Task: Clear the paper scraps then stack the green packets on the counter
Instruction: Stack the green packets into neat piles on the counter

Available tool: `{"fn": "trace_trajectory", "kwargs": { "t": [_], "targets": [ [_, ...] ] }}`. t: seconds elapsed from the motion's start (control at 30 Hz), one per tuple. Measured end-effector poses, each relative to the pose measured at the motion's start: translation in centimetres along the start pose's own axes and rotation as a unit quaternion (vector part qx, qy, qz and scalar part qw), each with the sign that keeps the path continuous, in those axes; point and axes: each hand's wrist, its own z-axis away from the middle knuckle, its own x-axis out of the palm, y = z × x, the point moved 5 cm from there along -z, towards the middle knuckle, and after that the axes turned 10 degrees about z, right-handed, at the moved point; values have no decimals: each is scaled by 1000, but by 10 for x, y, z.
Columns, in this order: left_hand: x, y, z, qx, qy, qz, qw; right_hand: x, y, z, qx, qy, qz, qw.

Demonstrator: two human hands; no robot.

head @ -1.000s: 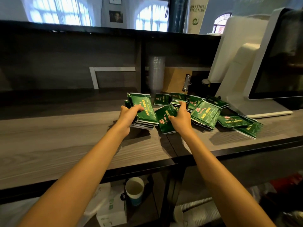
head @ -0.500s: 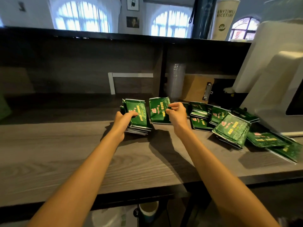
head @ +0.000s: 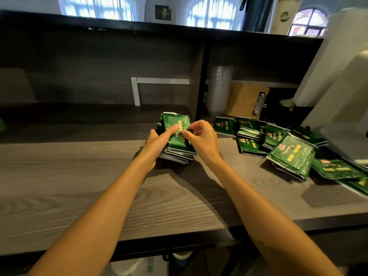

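A stack of green packets (head: 179, 153) stands on the grey wood counter (head: 99, 186), just left of the dark divider. My left hand (head: 156, 143) grips the stack's left side, with the thumb lying across the top packet (head: 173, 122). My right hand (head: 202, 139) pinches that top packet at its right edge, thumb and curled fingers meeting on it. Several loose green packets (head: 289, 155) lie scattered to the right, some overlapping. I see no paper scraps.
A white machine (head: 338, 100) stands at the far right, close to the loose packets. Behind them, under the raised back shelf, are a clipboard (head: 247, 100) and a sleeve of clear cups (head: 219, 90). A white bracket (head: 137, 90) sits on the back wall.
My right hand lifted one packet from the loose pile, carried it left and set it on the stack. My left hand stayed on the stack. The view shifted left.
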Motion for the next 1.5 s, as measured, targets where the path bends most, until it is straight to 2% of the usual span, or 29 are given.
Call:
{"fn": "trace_trajectory", "kwargs": {
  "t": [0.13, 0.27, 0.43, 0.57, 0.7, 0.8, 0.93, 1.07, 1.17, 1.27, 1.4, 1.5],
  "targets": [
    [2, 1, 6, -10, -10, 23, 1000, -14, 4, 0, 41, 20, 9, 999],
    [20, -1, 18, -15, -27, 25, 999, -41, 24, -5, 82, -11, 156, 984],
    [71, 4, 36, 2, -78, -3, 997, -109, 57, 0, 155, 32, 366, 917],
    [112, 2, 48, -4, -107, 5, 994, -143, 93, 17, 247, 39, 395, 884],
    [134, -7, 58, -22, -131, 8, 991, -154, 117, 27, 296, 3, 393, 871],
    [133, -14, 58, -30, -118, 6, 993, -149, 119, 26, 257, -41, 418, 870],
    [115, -15, 52, -35, -87, 15, 995, -128, 105, 21, 141, -95, 437, 883],
    [91, -5, 46, -22, -61, 37, 997, -88, 86, 19, 65, -178, 351, 917],
    [68, 3, 40, -7, -31, 39, 999, -61, 68, 20, 11, -242, 284, 928],
    [44, 11, 32, 2, 1, 52, 999, -47, 59, 15, 7, -257, 278, 926],
    [18, 13, 23, 27, 46, 68, 996, -48, 59, 4, 46, -208, 375, 902],
    [11, 3, 21, 24, 63, 76, 995, -49, 57, 3, 83, -192, 325, 922]
  ]
}}
